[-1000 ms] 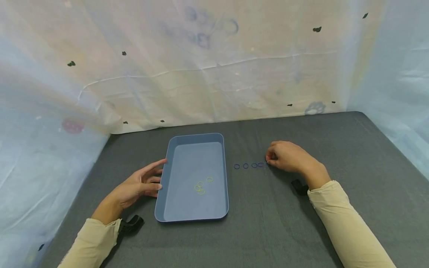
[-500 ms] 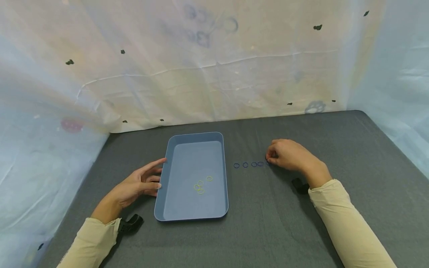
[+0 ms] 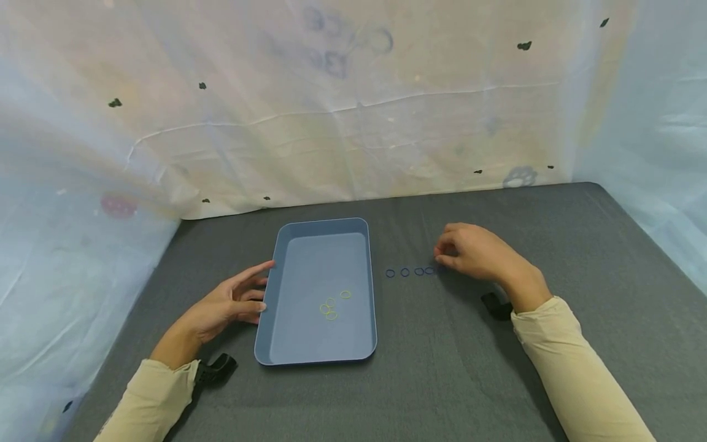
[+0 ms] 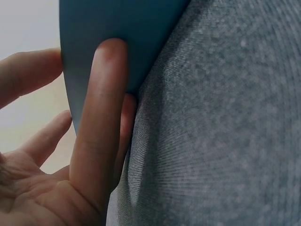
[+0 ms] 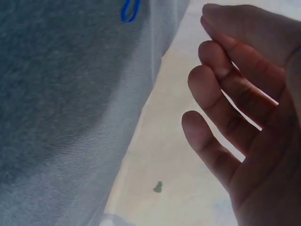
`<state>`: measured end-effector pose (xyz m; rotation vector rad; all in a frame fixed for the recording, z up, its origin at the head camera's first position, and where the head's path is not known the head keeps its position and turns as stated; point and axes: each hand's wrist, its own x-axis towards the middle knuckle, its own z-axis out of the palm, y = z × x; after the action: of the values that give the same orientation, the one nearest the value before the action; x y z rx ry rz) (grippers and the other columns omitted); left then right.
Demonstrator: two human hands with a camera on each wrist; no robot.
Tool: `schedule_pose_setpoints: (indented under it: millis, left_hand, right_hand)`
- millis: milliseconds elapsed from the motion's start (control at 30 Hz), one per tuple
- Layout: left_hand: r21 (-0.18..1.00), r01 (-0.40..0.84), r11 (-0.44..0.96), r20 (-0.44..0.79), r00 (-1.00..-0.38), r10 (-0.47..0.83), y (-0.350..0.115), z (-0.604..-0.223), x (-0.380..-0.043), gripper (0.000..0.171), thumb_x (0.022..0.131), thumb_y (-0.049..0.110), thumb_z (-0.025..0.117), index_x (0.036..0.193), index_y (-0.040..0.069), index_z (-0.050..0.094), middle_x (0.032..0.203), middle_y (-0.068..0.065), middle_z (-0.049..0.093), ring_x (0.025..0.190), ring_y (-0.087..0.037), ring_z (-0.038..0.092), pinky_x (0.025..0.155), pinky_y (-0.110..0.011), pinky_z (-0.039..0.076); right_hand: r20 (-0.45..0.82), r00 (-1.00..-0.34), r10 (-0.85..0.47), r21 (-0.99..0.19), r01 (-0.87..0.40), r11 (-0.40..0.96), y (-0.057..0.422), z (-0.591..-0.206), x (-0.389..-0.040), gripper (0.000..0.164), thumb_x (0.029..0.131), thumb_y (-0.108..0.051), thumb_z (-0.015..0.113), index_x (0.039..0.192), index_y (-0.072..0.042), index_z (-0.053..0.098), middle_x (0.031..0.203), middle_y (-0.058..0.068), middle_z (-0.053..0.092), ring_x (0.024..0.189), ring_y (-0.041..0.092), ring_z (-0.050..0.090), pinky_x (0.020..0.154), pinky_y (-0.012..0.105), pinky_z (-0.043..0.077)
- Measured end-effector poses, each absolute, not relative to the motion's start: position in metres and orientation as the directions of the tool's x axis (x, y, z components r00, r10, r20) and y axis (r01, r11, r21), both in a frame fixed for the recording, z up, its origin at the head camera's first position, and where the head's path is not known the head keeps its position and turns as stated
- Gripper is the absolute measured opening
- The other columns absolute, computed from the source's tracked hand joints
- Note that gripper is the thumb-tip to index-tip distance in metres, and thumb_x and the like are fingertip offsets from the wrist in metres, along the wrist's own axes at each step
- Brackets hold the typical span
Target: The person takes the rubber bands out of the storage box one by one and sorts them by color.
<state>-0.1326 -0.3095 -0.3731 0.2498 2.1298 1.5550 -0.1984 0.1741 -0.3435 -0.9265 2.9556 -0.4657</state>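
My left hand (image 3: pixel 223 307) rests its extended fingertips against the left side of a blue-grey tray (image 3: pixel 364 288). In the left wrist view, fingers (image 4: pixel 108 94) touch the tray's outer wall (image 4: pixel 141 28). Small yellow rubber bands (image 3: pixel 331 315) lie inside the tray, toward its near half. To the right of the tray, several dark blue rubber bands (image 3: pixel 405 272) form a row on the cloth. My right hand (image 3: pixel 477 252) hovers just over the row's right end, fingers loosely bent, with nothing visible between them. Below its fingertips a bright blue rubber band (image 5: pixel 130 10) shows on the cloth.
Dark grey cloth (image 3: pixel 431 380) covers the table. A pale patterned sheet (image 3: pixel 359 141) hangs behind its far edge, and bluish sheeting (image 3: pixel 663 123) closes in the sides. Each wrist wears a black strap (image 3: pixel 217 369).
My right hand has come up slightly off the cloth and moved a little away from me, its fingers loosening near the row's end. The left hand and the tray have stayed put.
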Motion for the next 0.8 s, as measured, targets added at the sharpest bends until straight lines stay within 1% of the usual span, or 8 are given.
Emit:
schedule_pose_setpoints:
  millis: [133, 333, 533, 800]
  left_hand:
    - [0.933, -0.134, 0.335, -0.276, -0.863, 0.424, -0.308, -0.372, -0.133, 0.084, 0.094, 0.011, 0.067, 0.161, 0.022, 0.017, 0.156, -0.026, 0.025, 0.114, -0.007, 0.062, 0.086, -0.042, 0.054]
    - [0.939, -0.128, 0.319, -0.267, -0.856, 0.443, -0.309, -0.373, -0.133, 0.083, 0.095, 0.01, 0.066, 0.161, 0.022, 0.016, 0.157, -0.026, 0.025, 0.115, -0.007, 0.062, 0.086, -0.043, 0.055]
    - [0.938, -0.125, 0.324, -0.266, -0.857, 0.44, -0.309, -0.371, -0.134, 0.083, 0.095, 0.01, 0.066, 0.161, 0.023, 0.017, 0.156, -0.025, 0.027, 0.115, -0.007, 0.062, 0.087, -0.042, 0.054]
    - [0.944, -0.131, 0.303, -0.266, -0.845, 0.465, -0.309, -0.375, -0.13, 0.082, 0.096, 0.008, 0.064, 0.161, 0.021, 0.016, 0.157, -0.026, 0.025, 0.115, -0.007, 0.062, 0.087, -0.042, 0.055]
  right_hand:
    - [0.102, -0.82, -0.563, -0.294, -0.565, 0.77, 0.173, -0.339, -0.196, 0.006, 0.09, -0.016, 0.074, 0.095, -0.017, 0.075, 0.099, -0.001, 0.065, 0.087, 0.015, 0.062, 0.077, 0.04, 0.052]
    - [0.127, -0.816, -0.564, -0.316, -0.572, 0.757, 0.169, -0.335, -0.193, 0.007, 0.089, -0.016, 0.076, 0.096, -0.016, 0.076, 0.1, -0.002, 0.065, 0.092, 0.021, 0.065, 0.081, 0.042, 0.052]
    - [0.157, -0.807, -0.569, -0.321, -0.587, 0.743, 0.163, -0.333, -0.189, 0.009, 0.086, -0.02, 0.079, 0.095, -0.02, 0.076, 0.1, -0.002, 0.065, 0.094, 0.022, 0.064, 0.081, 0.042, 0.052]
    - [0.182, -0.79, -0.585, -0.326, -0.61, 0.723, 0.158, -0.335, -0.18, 0.012, 0.084, -0.021, 0.081, 0.096, -0.02, 0.076, 0.101, -0.002, 0.066, 0.093, 0.02, 0.063, 0.08, 0.04, 0.051]
